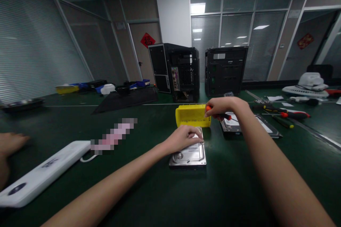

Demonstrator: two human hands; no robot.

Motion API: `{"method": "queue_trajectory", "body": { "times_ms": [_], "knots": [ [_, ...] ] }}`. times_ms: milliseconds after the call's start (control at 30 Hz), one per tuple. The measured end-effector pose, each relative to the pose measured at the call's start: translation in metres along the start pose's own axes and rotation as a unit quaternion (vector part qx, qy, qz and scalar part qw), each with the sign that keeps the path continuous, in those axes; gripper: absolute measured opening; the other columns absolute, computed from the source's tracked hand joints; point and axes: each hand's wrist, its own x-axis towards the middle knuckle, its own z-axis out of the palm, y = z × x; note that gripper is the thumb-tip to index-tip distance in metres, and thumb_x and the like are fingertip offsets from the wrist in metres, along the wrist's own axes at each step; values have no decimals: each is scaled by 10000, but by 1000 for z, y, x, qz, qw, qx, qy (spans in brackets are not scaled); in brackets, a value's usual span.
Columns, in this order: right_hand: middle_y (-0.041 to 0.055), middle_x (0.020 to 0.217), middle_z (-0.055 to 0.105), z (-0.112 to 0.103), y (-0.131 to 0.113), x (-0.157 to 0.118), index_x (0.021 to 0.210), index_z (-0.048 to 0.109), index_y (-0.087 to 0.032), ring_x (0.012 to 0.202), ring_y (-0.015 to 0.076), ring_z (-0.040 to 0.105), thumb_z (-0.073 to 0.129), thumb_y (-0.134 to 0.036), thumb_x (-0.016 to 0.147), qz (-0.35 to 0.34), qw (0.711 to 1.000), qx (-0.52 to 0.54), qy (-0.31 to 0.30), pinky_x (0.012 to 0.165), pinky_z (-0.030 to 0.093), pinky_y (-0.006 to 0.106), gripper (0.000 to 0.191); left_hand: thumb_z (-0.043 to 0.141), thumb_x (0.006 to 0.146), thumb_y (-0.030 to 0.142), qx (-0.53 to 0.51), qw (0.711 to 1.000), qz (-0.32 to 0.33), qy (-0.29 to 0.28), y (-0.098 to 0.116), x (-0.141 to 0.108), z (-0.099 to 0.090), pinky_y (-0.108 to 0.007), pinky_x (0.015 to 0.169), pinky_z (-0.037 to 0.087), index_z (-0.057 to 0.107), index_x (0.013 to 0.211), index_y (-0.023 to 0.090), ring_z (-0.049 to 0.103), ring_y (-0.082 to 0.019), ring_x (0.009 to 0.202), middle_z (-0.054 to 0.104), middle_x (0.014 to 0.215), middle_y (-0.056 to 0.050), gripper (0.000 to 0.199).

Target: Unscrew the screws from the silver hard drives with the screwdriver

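Observation:
A silver hard drive (190, 155) lies flat on the green table in front of me. My left hand (183, 139) rests over its far part, fingers curled down onto it and holding it. Above the yellow plastic bin's right end, my right hand (220, 106) is closed around a screwdriver (225, 116) with a red-orange and black handle. Its thin shaft points to the right, away from the drive under my left hand. The yellow bin (193, 115) stands just behind that drive; its contents are hard to make out.
More hard drives (268, 127) lie right of my right hand, partly behind my forearm. Pliers and other tools (294, 114) are farther right. Two black computer cases (226, 71) stand behind. A white power bank-like slab (48, 170) and another person's hand (13, 143) are at left.

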Motion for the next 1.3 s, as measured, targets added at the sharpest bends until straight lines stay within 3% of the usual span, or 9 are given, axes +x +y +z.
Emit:
{"method": "queue_trajectory", "body": {
  "times_ms": [433,1300],
  "knots": [
    [48,713,603,1,3,5,896,562,-122,509,107,553,527,-441,782,-7,1000,-4,-3,448,388,219,340,582,799,348,23,999,-25,10,8,-3,-2,-197,566,326,687,866,148,487,-110,612,607,702,-7,236],
    [43,692,590,1,0,0,930,548,-117,511,96,543,510,-422,802,-3,1000,-3,-13,460,380,208,333,555,822,245,22,999,26,-26,10,2,-7,-215,656,363,665,874,163,560,-140,743,646,832,-28,147]
  ]
}}
